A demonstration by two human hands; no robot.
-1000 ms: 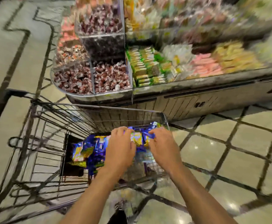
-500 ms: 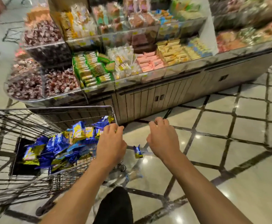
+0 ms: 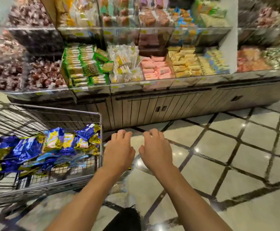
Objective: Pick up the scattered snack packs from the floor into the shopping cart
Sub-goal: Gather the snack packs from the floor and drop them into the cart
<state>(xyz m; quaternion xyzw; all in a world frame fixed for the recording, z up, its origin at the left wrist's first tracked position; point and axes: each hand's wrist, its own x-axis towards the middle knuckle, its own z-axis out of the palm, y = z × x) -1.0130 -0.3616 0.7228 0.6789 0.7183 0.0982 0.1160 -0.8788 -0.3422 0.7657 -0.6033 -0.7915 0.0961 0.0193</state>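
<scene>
Both hands out over the floor tiles (image 3: 202, 164), nothing held: left hand (image 3: 118, 153) just right of the cart (image 3: 101, 130) corner, fingers loose and relaxed; right hand (image 3: 156, 151) beside it, same. Blue & gold snack packs (image 3: 52, 147) piled in the cart, left of my hands.

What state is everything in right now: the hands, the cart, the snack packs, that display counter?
Left hand: empty, fingers loosely curled, over the floor beside the cart.
Right hand: empty, fingers loosely curled, over the floor.
Shopping cart: upright, holding a heap of packs.
Snack packs: piled inside the cart, blue and gold.
Display counter: bins stocked with sweets.
Cabinet doors: closed.
</scene>
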